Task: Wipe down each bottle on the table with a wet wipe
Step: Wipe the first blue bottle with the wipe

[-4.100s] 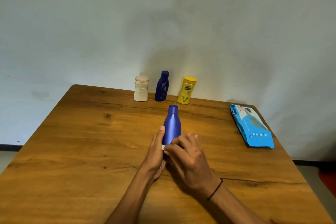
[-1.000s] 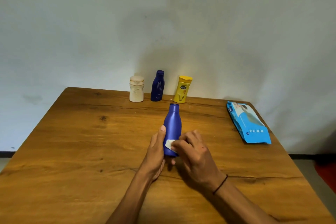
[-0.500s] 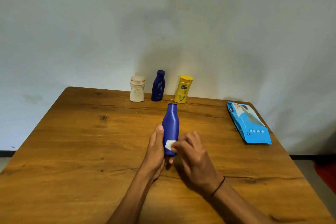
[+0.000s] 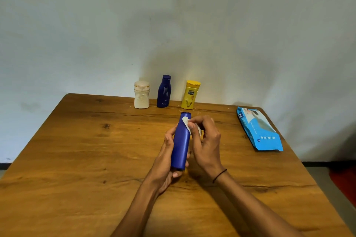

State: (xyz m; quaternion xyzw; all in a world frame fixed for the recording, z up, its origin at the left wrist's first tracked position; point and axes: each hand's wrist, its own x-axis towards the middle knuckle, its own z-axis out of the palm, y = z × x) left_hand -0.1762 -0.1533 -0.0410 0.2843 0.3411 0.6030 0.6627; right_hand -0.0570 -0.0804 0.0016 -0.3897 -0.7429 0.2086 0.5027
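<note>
looks like a home room: wooden table (image 4: 96, 150) against plain wall (image 4: 173, 25), toiletry bottles (image 4: 163, 92) at 12 o'clock, wipes pack (image 4: 258, 129) at 2 o'clock

Tilted blue bottle (image 4: 180, 142), white wet wipe (image 4: 186, 121) at its neck

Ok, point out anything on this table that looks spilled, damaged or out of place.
Nothing looks spilled or damaged. Only small pale flecks lie on the table near the yellow bottle. The white bottle and small blue bottle stand upright; the wipe pack lies flat.
</note>
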